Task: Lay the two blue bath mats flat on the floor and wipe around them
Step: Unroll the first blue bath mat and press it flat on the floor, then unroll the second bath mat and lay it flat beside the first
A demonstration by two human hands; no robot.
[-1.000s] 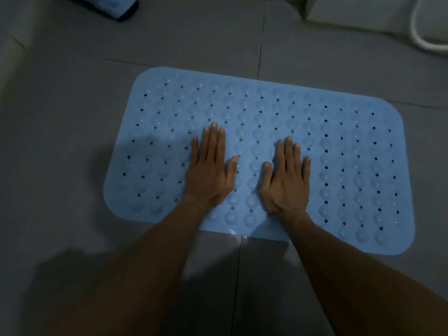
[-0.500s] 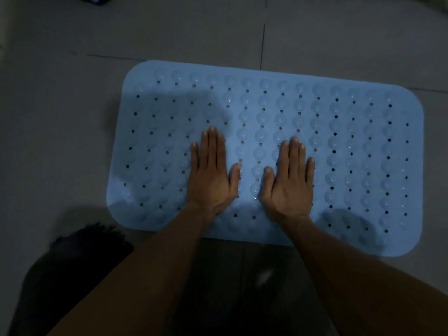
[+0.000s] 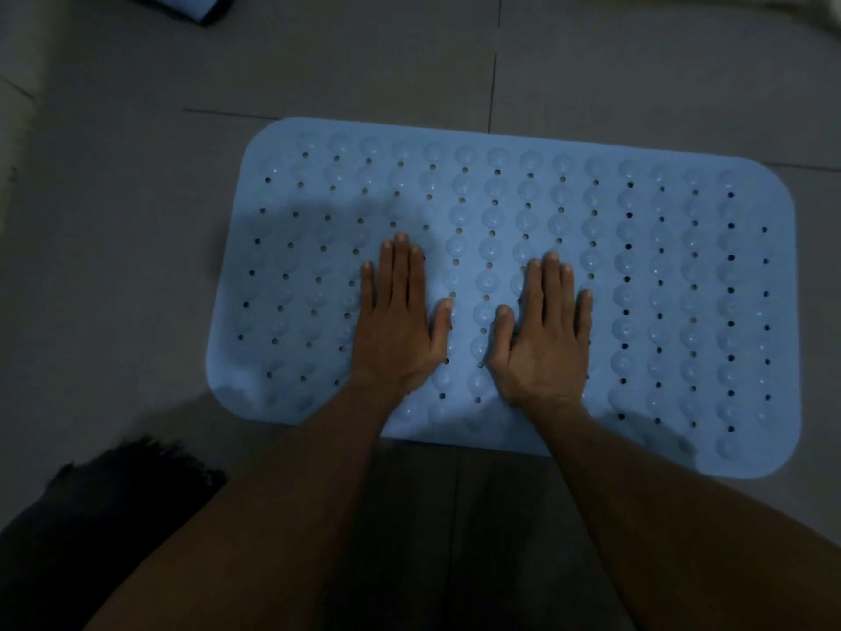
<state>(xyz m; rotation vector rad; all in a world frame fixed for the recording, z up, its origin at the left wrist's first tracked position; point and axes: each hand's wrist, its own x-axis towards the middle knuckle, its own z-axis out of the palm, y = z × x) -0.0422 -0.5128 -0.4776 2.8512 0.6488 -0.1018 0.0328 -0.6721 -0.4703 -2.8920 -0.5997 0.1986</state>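
A light blue bath mat [image 3: 660,275] with rows of small holes and round bumps lies spread out on the grey tiled floor [image 3: 113,230]. My left hand [image 3: 398,325] presses palm down on the mat's near middle, fingers straight and close together. My right hand [image 3: 544,334] lies flat beside it, a little to the right, with a narrow strip of mat between the two thumbs. Part of another blue thing [image 3: 200,4] shows at the top left edge; what it is I cannot tell.
A dark cloth-like shape [image 3: 91,507] lies on the floor at the lower left, beside my left forearm. Tile joints run across the floor beyond the mat. A pale edge [image 3: 728,2] shows at the top right.
The view has shifted slightly, so the mat sits a little further right and the blue thing at the top left shows more. Both hands stay flat on the mat in the same place.
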